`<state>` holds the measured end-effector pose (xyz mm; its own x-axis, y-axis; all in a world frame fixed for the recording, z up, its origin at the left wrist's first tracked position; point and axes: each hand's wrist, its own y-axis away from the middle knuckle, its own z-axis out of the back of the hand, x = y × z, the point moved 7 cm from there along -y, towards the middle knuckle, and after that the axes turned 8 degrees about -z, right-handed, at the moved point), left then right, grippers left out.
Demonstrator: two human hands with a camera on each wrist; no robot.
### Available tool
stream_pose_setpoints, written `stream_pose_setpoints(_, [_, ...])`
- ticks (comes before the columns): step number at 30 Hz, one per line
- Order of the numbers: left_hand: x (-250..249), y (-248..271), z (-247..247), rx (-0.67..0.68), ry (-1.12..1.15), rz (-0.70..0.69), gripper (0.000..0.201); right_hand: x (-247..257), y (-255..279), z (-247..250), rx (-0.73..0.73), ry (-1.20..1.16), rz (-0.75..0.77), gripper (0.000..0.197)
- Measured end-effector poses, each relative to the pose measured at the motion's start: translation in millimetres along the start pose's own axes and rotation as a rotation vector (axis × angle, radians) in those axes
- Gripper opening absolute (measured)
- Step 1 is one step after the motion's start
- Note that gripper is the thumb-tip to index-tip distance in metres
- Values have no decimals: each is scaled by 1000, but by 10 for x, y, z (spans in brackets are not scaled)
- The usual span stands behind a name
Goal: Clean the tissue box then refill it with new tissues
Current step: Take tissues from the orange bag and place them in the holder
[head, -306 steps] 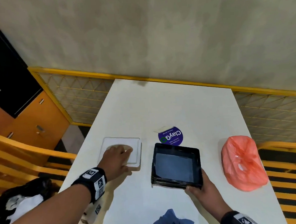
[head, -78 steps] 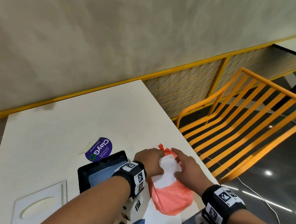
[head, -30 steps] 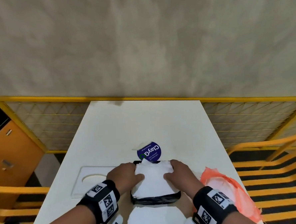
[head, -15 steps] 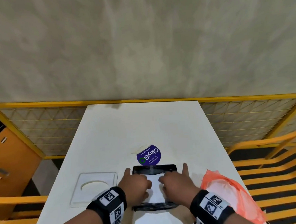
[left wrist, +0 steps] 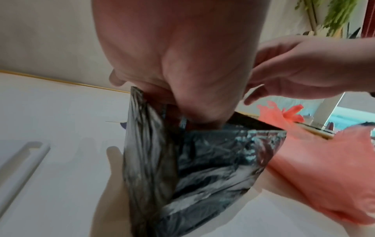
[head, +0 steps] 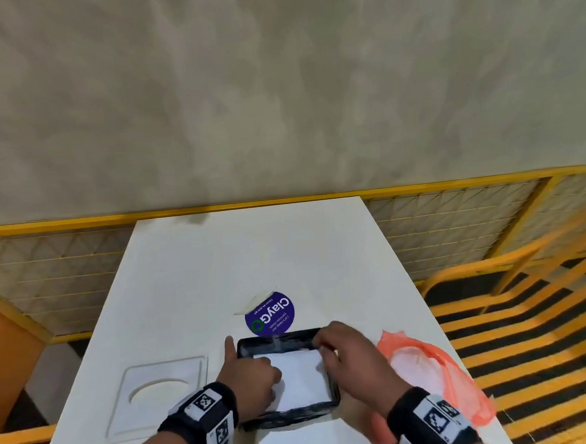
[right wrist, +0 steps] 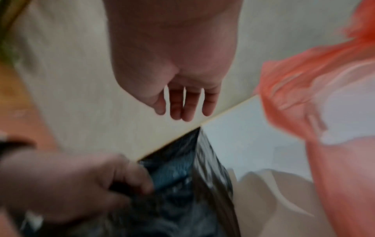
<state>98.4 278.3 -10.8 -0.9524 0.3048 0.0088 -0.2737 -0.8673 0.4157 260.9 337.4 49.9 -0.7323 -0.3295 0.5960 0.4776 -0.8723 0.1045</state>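
The black tissue box (head: 289,416) sits on the white table (head: 252,251), near its front edge, with a stack of white tissues (head: 299,376) inside. My left hand (head: 249,379) straddles the box's left wall: the index finger lies outside it and the curled fingers reach inside onto the tissues. In the left wrist view the thumb dips into the box (left wrist: 192,168). My right hand (head: 344,352) hovers over the box's right rim. Seen from the right wrist, its fingers (right wrist: 186,104) hang loose and hold nothing above the box (right wrist: 192,176).
The white box lid (head: 161,398) with an oval slot lies left of the box. An orange plastic bag (head: 431,367) with more white tissues lies on the right by the table's edge. A purple round sticker (head: 270,314) is behind the box. Orange benches flank the table.
The tissue stack has sunk further into the box. My right hand has lifted off the tissues and moved to the right rim; my left hand still reaches into the left side.
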Motion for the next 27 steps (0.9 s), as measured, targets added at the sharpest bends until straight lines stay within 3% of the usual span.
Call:
stream_pose_setpoints(2, [-4,-29,103,-170,23,-22,5,-337,133,405,-160,-60,-159,17])
stream_pose_setpoints(5, [-95,-70,244,-328,53,-44,11,-964,296,561,10,242,-414,22])
stream_pose_setpoints(7, [-223,-96,398,-429,41,-63,6,-1269,352,542,46,348,-448,28])
stream_pose_setpoints(10, [-531,-141,624,-492,17,-151,8,-1517,355,512,-31,395,-425,37])
stream_pose_setpoints(13, [-806,-193,730,-455,53,-229,16,-1567,367,496,-41,466,-433,48])
stream_pose_setpoints(18, [-1083,-339,729,-339,90,-265,37,-1674,435,380,131,458,-549,50])
stream_pose_setpoints(23, [-1162,-390,688,-251,94,-247,34,-1740,491,352,231,465,-617,54])
stream_pose_setpoints(27, [-1118,-394,639,-245,124,-230,34,-1710,492,471,62,368,-591,37])
